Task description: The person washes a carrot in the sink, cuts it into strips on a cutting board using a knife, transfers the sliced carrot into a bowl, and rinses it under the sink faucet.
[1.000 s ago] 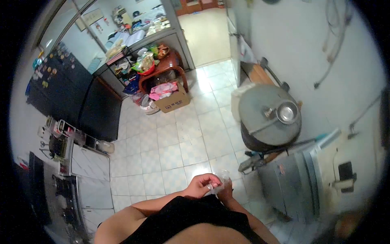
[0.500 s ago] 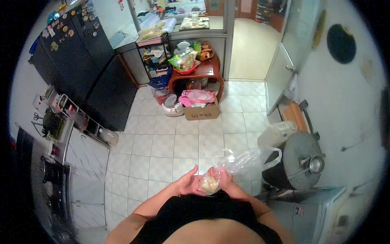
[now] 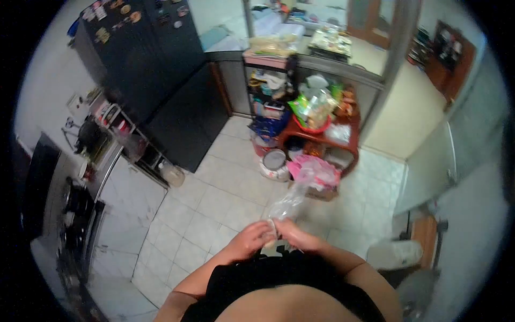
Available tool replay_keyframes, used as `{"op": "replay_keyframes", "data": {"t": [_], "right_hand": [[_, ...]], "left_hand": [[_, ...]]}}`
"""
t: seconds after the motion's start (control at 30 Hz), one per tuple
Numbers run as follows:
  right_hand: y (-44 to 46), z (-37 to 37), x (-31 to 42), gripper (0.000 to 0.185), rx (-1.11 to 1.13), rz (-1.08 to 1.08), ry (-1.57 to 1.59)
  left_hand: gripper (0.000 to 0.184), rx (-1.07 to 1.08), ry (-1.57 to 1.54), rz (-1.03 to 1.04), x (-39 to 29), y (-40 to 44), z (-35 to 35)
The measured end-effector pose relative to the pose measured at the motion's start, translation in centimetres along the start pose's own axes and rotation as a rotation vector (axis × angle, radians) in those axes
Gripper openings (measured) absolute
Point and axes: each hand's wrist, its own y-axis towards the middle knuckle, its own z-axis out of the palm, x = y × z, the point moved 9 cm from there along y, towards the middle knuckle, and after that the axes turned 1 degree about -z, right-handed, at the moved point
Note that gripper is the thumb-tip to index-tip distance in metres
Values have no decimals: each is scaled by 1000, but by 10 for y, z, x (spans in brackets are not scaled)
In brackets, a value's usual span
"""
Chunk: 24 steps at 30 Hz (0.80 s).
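Left hand [image 3: 253, 239] and right hand [image 3: 298, 236] both grip the clear plastic bag [image 3: 288, 205], loose end toward one o'clock; slackened fingers could drop it floorward.

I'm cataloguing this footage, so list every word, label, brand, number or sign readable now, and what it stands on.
None can be read.
Cardboard box: faint marks, too blurred.
Green packet: any print too blurred.
Magnets on the dark fridge: too small for any lettering.
Clear plastic bag at the right hand: no lettering visible.
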Motion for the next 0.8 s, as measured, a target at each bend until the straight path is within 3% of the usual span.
{"op": "replay_keyframes", "data": {"t": [0.03,0.13,0.17,0.27,0.37,0.47,0.5,0.6,0.7,0.8], "right_hand": [[17,9,25,38,86,-21,-137],[53,48,97,38,411,-58,-541],[68,61,116,36,519,-72,-666],[129,116,174,34,596,-572,-1128],[201,151,227,32,505,-435,-1164],[253,180,278,44,676,-335,-310],[263,193,297,55,807,-226,-310],[298,216,352,56,797,-587,-384],[348,227,373,47,760,-384,-343],[412,236,403,39,748,-346,-293]], "left_hand": [[34,48,3,33,10,9,-12],[40,59,190,-124,72,7,-38],[49,86,356,-229,95,6,-49],[58,96,459,-432,174,1,-80],[59,-96,105,-615,269,-28,-116],[55,-321,-99,-839,349,-48,-174],[52,-550,-229,-893,375,-60,-194],[53,-778,-751,-1076,456,-90,-214],[53,-758,-848,-1004,515,-81,-237],[33,-875,-881,-1098,572,-78,-252]]}}
